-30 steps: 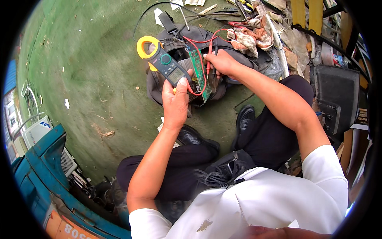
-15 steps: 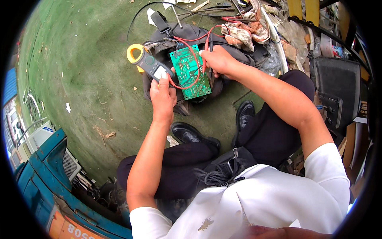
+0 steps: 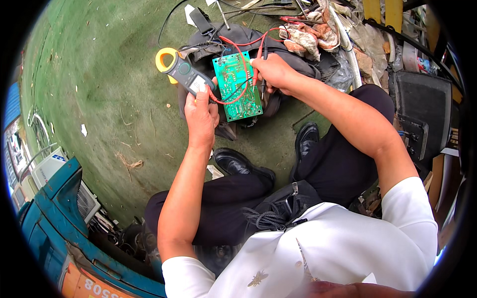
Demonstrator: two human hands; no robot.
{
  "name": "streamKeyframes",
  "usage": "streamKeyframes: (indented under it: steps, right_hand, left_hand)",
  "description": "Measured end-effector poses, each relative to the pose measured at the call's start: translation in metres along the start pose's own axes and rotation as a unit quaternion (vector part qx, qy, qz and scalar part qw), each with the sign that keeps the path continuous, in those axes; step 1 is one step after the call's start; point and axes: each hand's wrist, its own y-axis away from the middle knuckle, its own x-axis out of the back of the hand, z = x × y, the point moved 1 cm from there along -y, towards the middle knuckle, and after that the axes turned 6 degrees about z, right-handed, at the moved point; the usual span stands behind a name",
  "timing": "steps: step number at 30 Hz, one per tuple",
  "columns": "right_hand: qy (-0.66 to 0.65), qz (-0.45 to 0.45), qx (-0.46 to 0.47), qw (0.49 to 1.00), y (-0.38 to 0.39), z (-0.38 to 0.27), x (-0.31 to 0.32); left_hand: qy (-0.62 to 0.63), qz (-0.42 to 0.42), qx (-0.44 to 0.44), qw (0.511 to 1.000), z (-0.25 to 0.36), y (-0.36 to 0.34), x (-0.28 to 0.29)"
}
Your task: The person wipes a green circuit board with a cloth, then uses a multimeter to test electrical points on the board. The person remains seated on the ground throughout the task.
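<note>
My left hand [image 3: 200, 116] is closed around the lower end of a grey clamp meter [image 3: 185, 71] with a yellow-orange jaw, its thumb beside the display. Just right of the meter, a green circuit board [image 3: 228, 77] lies solder side up on a black bag [image 3: 304, 65]. My right hand [image 3: 274, 71] pinches a red test probe [image 3: 259, 53] and a black test probe [image 3: 265, 53] over the board's right edge. The red probe points down at the board; whether either tip touches it I cannot tell. A red test lead [image 3: 237, 99] loops across the board to the meter.
Stained rags [image 3: 303, 42], a white pipe [image 3: 343, 44] and plastic sheeting lie beyond the bag on the right. A dark panel [image 3: 427, 104] stands at far right. Left are a blue metal frame [image 3: 49, 218] and a white appliance [image 3: 47, 166]. Green flooring [image 3: 109, 79] spreads leftward.
The view has shifted slightly, and the clamp meter has moved a little farther from me. Both hands keep their grip, with the probes staying at the board's right edge.
</note>
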Motion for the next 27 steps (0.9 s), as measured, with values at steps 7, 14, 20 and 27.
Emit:
streamKeyframes:
  steps: [7, 14, 20, 27]
  right_hand:
    - [0.002, 0.006, -0.003, 1.0, 0.0008, 0.002, -0.0014]
    - [-0.01, -0.001, -0.003, 1.0, 0.0068, -0.0044, -0.0012]
    - [-0.008, 0.0, -0.006, 1.0, 0.0063, -0.0033, -0.0017]
    - [-0.019, 0.008, 0.002, 1.0, 0.0062, -0.0012, -0.0018]
  left_hand:
    - [-0.001, 0.004, -0.009, 1.0, -0.0004, 0.0003, 0.0011]
    - [0.008, 0.002, -0.012, 1.0, -0.0034, -0.0025, 0.0033]
    - [0.002, 0.009, -0.013, 1.0, -0.0007, -0.0005, 0.0026]
    - [-0.001, 0.01, -0.017, 1.0, -0.0004, 0.0002, 0.0012]
